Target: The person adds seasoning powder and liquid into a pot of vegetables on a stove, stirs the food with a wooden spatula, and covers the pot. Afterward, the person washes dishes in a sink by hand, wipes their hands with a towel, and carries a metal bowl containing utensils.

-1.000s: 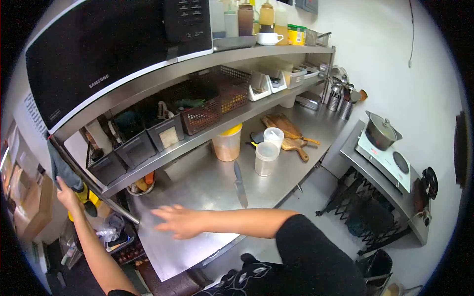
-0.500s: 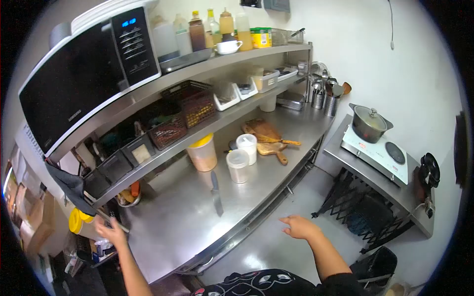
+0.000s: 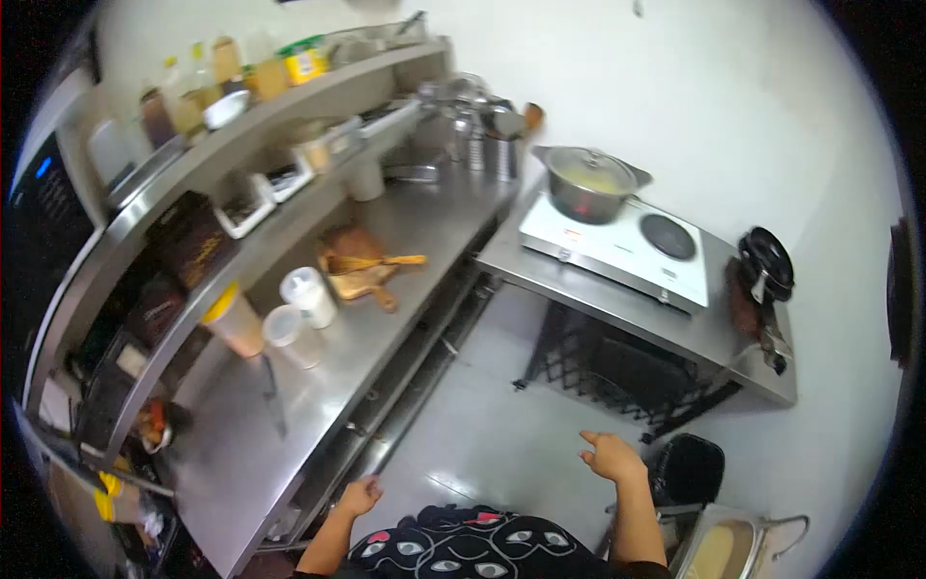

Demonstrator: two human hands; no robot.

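My left hand [image 3: 362, 495] hangs low in front of my body, beside the front edge of the steel counter [image 3: 227, 473]. It is empty, its fingers loosely bent and slightly blurred. To the right, my right hand [image 3: 614, 457] is held over the floor, fingers extended and nothing in them. Neither hand touches anything. On the counter lie a knife [image 3: 273, 400], two white-looking tubs, the nearer tub [image 3: 292, 336] and the farther tub [image 3: 309, 297], a yellow-lidded container [image 3: 233, 323] and wooden boards [image 3: 362, 275].
A lidded pot [image 3: 590, 183] stands on a white two-plate cooker [image 3: 617, 253] on the side table [image 3: 502, 253]. Black pans [image 3: 767, 261] lie at that table's right end. Below are a black bin [image 3: 687, 470] and a sink [image 3: 748, 550]. Shelves [image 3: 289, 121] with bottles run above the counter.
The view has swung right, toward the cooker, and the sink has come into sight. My left hand has moved from the counter's left end down to my body. My right hand stays empty.
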